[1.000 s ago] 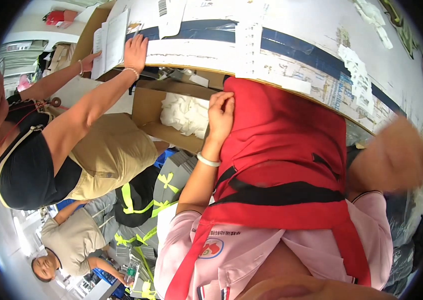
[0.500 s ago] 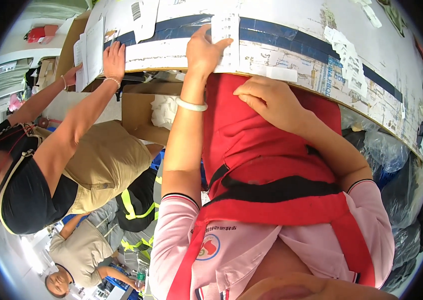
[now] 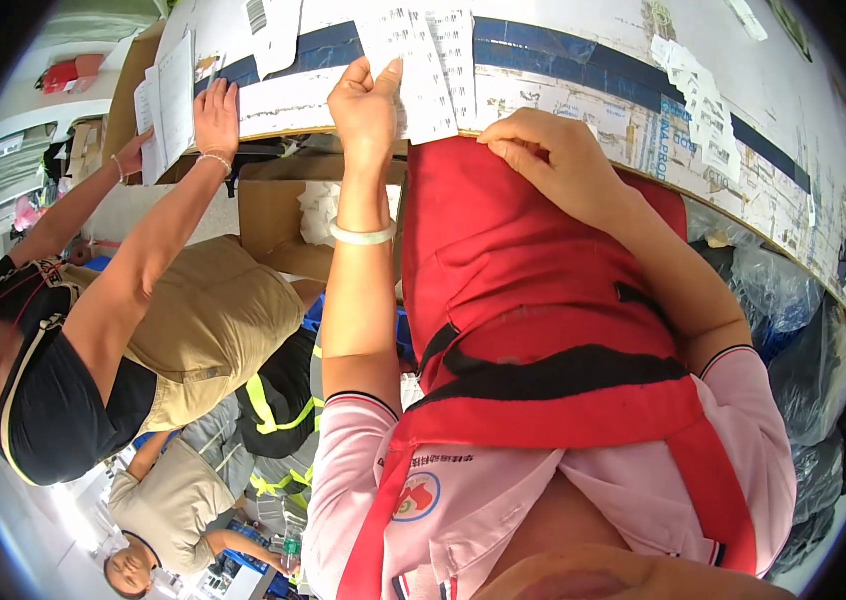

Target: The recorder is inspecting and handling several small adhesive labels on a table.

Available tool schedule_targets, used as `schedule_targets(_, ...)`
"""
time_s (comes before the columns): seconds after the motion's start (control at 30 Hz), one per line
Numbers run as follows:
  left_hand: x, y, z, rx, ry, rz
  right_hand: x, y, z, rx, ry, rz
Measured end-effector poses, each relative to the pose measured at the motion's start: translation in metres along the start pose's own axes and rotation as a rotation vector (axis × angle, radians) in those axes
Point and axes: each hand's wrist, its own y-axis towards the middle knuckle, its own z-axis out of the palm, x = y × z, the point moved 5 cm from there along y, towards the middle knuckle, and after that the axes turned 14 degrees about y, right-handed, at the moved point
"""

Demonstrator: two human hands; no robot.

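Observation:
My left hand (image 3: 365,112) grips the edge of a white label sheet (image 3: 411,85), printed with rows of small dark marks, between thumb and fingers. This sheet lies tilted over a second label sheet (image 3: 455,62) on the white, worn tabletop (image 3: 533,98). My right hand (image 3: 551,160) is at the table's near edge, right of the sheets and in front of my red apron (image 3: 513,240). Its fingers are curled with thumb and forefinger together; whether anything small is between them cannot be made out.
Crumpled label strips (image 3: 703,110) lie to the right on the table, across dark blue tape (image 3: 583,62). At the left, a co-worker's hand (image 3: 216,120) rests by stacked papers (image 3: 175,100). An open cardboard box (image 3: 273,215) stands below the edge; clear plastic bags (image 3: 773,290) are at right.
My left hand has moved left, drawing a label sheet aside and uncovering another beneath. My right hand has risen from before the apron to the table edge.

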Motion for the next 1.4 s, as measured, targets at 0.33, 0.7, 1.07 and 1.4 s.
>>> schedule_targets(0.33, 0.015, 0.013, -0.008, -0.176, 0.308, 0.191, 0.003, -0.003, 0.002, 0.018, -0.005, 0.010)
schedule_targets(0.7, -0.020, -0.117, 0.022, 0.122, -0.354, -0.086, -0.008, -0.007, 0.010, -0.116, 0.438, 0.130)
schedule_targets(1.07, -0.004, -0.134, 0.020, 0.239, -0.140, -0.175, -0.013, -0.024, 0.002, -0.016, 0.423, 0.215)
schedule_targets(1.4, -0.002, -0.142, 0.029, 0.331, -0.172, -0.175, -0.012, -0.026, 0.000, 0.101, 0.399, 0.228)
